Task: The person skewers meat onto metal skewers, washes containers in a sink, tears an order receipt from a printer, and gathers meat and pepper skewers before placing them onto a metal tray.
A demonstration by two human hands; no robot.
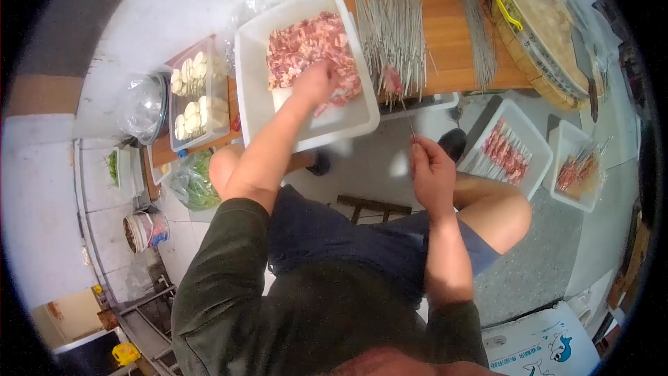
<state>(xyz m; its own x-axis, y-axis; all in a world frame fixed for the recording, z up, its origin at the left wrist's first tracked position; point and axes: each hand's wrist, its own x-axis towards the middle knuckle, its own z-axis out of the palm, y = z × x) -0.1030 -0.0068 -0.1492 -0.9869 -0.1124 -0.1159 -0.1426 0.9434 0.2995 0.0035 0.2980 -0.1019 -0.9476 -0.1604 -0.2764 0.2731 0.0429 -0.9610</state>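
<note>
My left hand (316, 85) reaches down into a white plastic tub (248, 63) of raw cut meat (306, 38). Its fingers are curled onto the meat pieces; the fingertips are partly hidden. In my right hand (433, 170), above the floor between my knees, the thumb and fingers pinch the lower end of a thin metal skewer (409, 117). The skewer slants up and away, with a chunk of meat (392, 80) near its far end. Behind that chunk, a thick bundle of bare skewers (390, 31) lies on a wooden board (445, 42), right of the tub.
More skewers (479, 42) lie farther right, beside a large round basket (543, 35). Two white trays with threaded meat skewers (504, 150) stand lower right. At left are a clear box of pale rounds (198, 129) and a bag of green vegetables (198, 181).
</note>
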